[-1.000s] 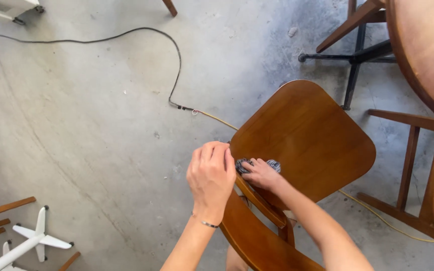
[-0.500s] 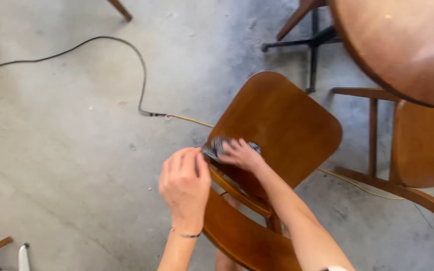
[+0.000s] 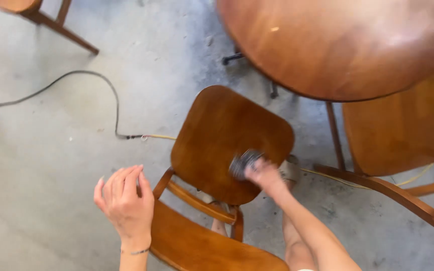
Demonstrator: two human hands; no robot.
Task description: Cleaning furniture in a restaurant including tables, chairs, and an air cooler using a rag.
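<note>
**Cloth moves across the chair seat as the left hand lifts away**

A person looks down at a brown wooden chair [image 3: 229, 143] standing on a grey concrete floor [image 3: 41, 150]. Half a second ago both hands sat close together at the seat's near edge. Now the right hand [image 3: 263, 174] has slid toward the seat's right side, closed around a small grey cloth [image 3: 244, 163] pressed to the wood; both are blurred with motion. The left hand [image 3: 125, 199] has come off the chair and hangs just left of the backrest, fingers loosely curled, holding nothing. The wiping has moved on to a fresh patch of the seat, worked one-handed.

The view has also swung upward. A large round wooden tabletop [image 3: 347, 45] now fills the upper right, with a second chair [image 3: 403, 130] tucked partly beneath it. A black cable [image 3: 89, 75] snakes across the floor and joins a yellow lead [image 3: 159, 136] beside the chair. Another wooden leg [image 3: 64, 32] shows at top left.
</note>
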